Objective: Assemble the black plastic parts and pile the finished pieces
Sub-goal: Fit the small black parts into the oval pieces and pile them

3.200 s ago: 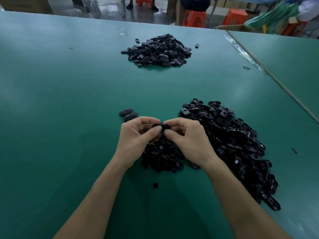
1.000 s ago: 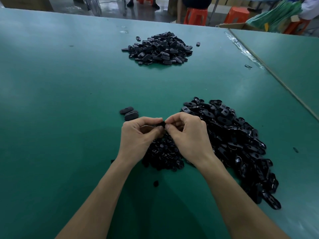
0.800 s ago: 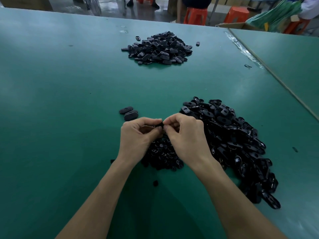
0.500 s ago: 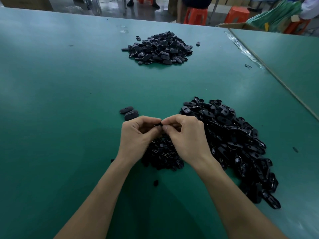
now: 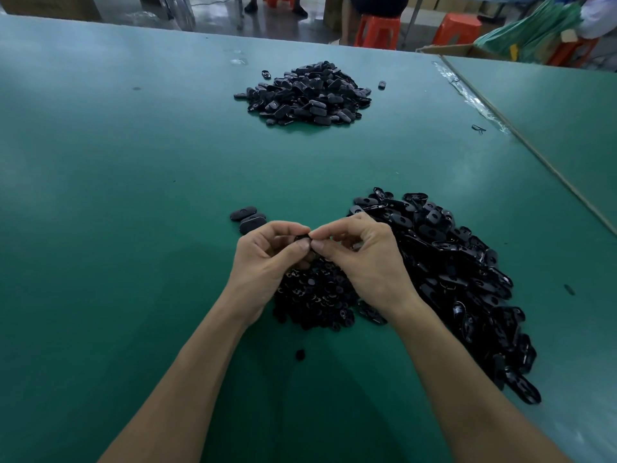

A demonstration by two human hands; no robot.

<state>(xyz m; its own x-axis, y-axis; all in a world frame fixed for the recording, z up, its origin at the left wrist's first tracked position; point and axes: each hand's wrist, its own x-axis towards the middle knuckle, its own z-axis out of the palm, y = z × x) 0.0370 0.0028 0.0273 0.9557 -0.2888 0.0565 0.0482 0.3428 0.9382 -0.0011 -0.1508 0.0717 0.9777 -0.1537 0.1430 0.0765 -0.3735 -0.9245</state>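
Grip check: left hand (image 5: 267,259) and right hand (image 5: 364,262) met fingertip to fingertip over the flat green table (image 5: 117,195), both with fingers curled in. Small black plastic part (image 5: 302,237) sat pinched between them, thumb and forefinger of each hand on it, left hand at its left end and right hand at its right end. Only a dark sliver showed above the thumb tips. That visible edge ran roughly left to right, from one hand to the other; which face was up could not be told, fingers covered most of it. Part was held off the table, directly above the near heap of small loose black plastic bits (image 5: 317,295), which lay under and between both wrists. Big spread of glossy black oval plastic shells (image 5: 467,279) touched that heap on its right and ran back past the right forearm. Three matt black oval pieces (image 5: 248,220) lay together just beyond the left knuckles, apart from the hand. One stray black bit (image 5: 300,354) lay between the forearms. Far heap of matt black oval pieces (image 5: 303,93) sat well apart near the table's back edge, with orange plastic stools (image 5: 377,30) on the floor beyond.
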